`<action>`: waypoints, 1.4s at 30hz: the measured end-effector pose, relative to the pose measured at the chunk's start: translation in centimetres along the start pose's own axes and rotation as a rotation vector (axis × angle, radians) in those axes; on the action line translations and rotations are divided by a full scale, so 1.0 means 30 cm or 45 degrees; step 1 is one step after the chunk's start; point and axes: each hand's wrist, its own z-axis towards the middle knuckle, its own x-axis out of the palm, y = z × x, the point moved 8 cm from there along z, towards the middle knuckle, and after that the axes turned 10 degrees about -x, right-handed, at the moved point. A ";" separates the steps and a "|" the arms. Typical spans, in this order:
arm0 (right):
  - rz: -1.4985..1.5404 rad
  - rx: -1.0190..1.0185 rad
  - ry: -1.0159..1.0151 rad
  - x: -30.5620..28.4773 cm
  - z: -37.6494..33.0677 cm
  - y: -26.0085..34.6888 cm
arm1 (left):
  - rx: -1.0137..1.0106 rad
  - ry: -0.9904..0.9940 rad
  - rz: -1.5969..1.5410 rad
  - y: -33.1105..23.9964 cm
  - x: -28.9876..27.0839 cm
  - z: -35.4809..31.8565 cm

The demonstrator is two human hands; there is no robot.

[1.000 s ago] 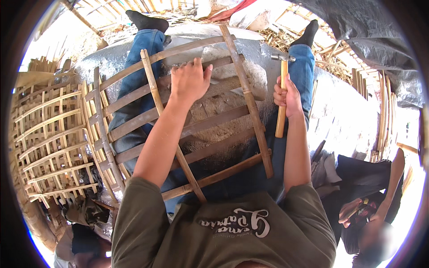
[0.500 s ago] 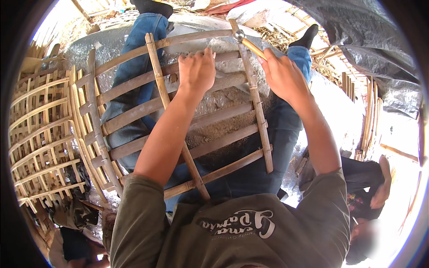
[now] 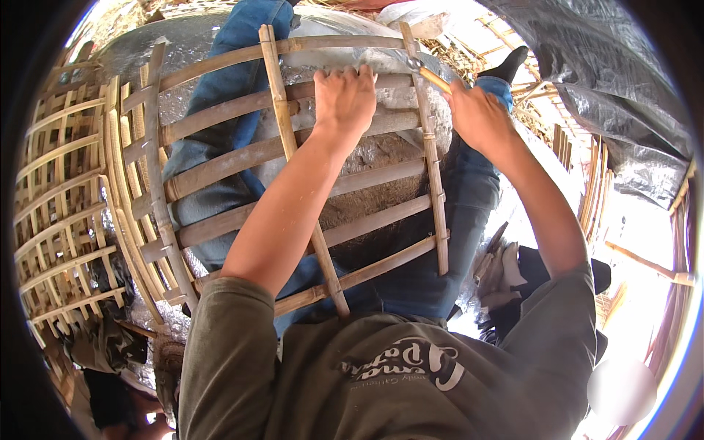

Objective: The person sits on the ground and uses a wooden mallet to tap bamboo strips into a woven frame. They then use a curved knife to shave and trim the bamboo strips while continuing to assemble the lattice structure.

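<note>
Across my legs lies a bamboo lattice [image 3: 220, 167] made of long slats crossed by upright strips. My left hand [image 3: 346, 103] is closed over one of its upper slats, between the middle strip [image 3: 282, 110] and the right strip [image 3: 429, 139]. In my right hand [image 3: 480, 121] is a hammer [image 3: 436, 78] with a light wooden handle. Its metal head is at the upper part of the right strip, near the top slats; whether it touches the bamboo I cannot tell. My right fingers wrap the handle.
More bamboo lattice [image 3: 62, 205] stands at the left. Dark plastic sheeting [image 3: 609, 81] hangs at the upper right. Under the lattice is a mound covered in shiny plastic [image 3: 176, 48]. Other people are partly visible at the lower left [image 3: 121, 403] and lower right.
The lattice and both hands sit farther right in the picture. The hammer's head has shifted slightly down along the right strip and shows less. My left hand keeps its hold on the slat.
</note>
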 end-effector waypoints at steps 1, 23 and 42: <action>0.015 -0.013 -0.018 -0.012 0.001 0.010 | -0.005 -0.001 -0.019 0.001 0.000 0.002; 0.204 0.172 -0.137 0.097 -0.040 -0.160 | 0.080 -0.264 0.025 0.001 0.017 -0.016; 0.510 0.263 -0.460 0.069 -0.068 -0.141 | 0.086 -0.316 0.012 0.011 0.002 -0.009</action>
